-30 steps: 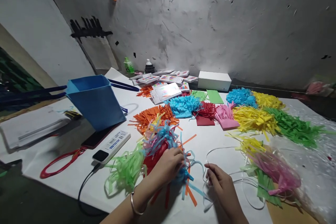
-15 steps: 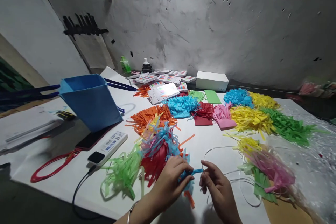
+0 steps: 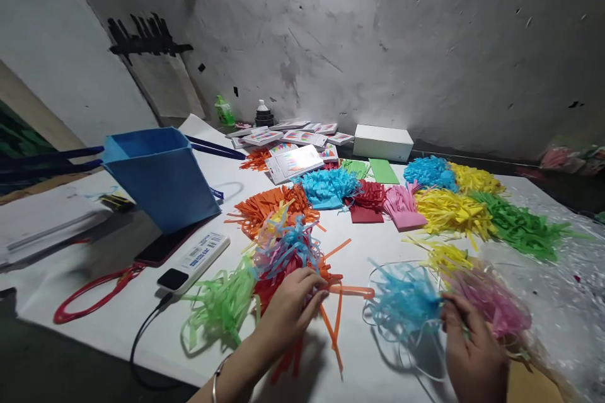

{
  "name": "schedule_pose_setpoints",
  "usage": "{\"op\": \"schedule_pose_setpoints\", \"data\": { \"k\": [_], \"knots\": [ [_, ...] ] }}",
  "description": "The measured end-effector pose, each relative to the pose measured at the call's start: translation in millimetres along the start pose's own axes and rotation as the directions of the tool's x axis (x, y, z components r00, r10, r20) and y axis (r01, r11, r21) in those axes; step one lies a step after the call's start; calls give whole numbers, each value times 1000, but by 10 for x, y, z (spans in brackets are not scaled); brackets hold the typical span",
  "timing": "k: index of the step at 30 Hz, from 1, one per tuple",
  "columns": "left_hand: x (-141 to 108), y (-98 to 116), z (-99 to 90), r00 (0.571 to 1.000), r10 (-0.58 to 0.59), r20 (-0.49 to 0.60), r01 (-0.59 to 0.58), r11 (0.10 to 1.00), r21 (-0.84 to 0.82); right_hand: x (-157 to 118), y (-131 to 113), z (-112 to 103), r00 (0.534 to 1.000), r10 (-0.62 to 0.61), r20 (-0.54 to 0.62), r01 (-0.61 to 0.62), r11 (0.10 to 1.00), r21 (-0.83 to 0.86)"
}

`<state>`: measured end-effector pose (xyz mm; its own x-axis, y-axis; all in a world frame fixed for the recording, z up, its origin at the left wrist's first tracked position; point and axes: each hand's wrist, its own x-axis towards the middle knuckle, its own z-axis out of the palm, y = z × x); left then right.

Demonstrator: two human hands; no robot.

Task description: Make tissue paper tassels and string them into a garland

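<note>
My right hand (image 3: 472, 340) is closed on one end of a light-blue paper tassel (image 3: 401, 302), whose fringe spreads leftward, slightly blurred. Thin white cord (image 3: 425, 374) runs beneath that fringe. At the front centre, my left hand (image 3: 297, 296) has its fingers pinched on an orange paper tassel (image 3: 338, 330); loose strips stick out to the right and hang below. The gripped part is hidden by the fingers. Just behind the left hand lie a red tassel (image 3: 283, 277) and a blue-and-pink one (image 3: 295, 245). A light-green tassel (image 3: 220, 302) is left of it.
Fringed paper bundles, such as a yellow one (image 3: 454, 213) and a green one (image 3: 520, 227), line the table's back. A blue bag (image 3: 161, 182), a white device (image 3: 193, 264) with a cable and a phone (image 3: 172, 244) sit left. Clear plastic (image 3: 567, 315) covers the right side.
The blue tassel has moved right, away from my left hand, in my right hand. My left hand has shifted slightly left and up and now grips orange strips.
</note>
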<state>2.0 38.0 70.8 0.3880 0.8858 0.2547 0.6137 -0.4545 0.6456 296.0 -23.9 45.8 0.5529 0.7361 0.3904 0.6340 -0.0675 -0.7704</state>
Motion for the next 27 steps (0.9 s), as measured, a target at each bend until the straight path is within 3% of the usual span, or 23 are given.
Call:
{"op": "schedule_pose_setpoints", "data": {
  "k": [1, 3, 5, 7, 11, 15, 20, 24, 27],
  "knots": [
    [11, 44, 9, 1000, 13, -11, -13, 999, -36, -54, -64, 32, 991, 9, 136, -23, 995, 102],
    [9, 163, 71, 997, 79, 10, -78, 990, -117, -201, -239, 141, 926, -19, 377, -111, 942, 318],
    [-20, 277, 172, 981, 174, 90, -153, 967, -203, -346, -413, 265, 863, -102, 495, -165, 870, 466],
    [-60, 334, 285, 965, 219, 146, -174, 947, -271, -435, -529, 364, 821, -180, 541, -174, 825, 538],
    [-93, 260, 436, 981, 136, 138, -86, 944, -319, -456, -574, 451, 806, -252, 536, -99, 835, 542],
    [-44, 154, 432, 981, 72, 178, -6, 939, -345, -450, -564, 499, 819, -279, 502, -34, 849, 528],
    [20, 127, 339, 970, -21, 240, 128, 888, -441, -464, -520, 571, 836, -181, 518, -161, 821, 547],
    [39, 67, 282, 960, -227, 162, 279, 776, -565, -449, -369, 564, 855, -97, 510, -216, 827, 520],
    [86, -38, 147, 907, -415, 70, 371, 710, -599, -444, -249, 561, 871, -63, 486, -214, 843, 494]
  ]
}}
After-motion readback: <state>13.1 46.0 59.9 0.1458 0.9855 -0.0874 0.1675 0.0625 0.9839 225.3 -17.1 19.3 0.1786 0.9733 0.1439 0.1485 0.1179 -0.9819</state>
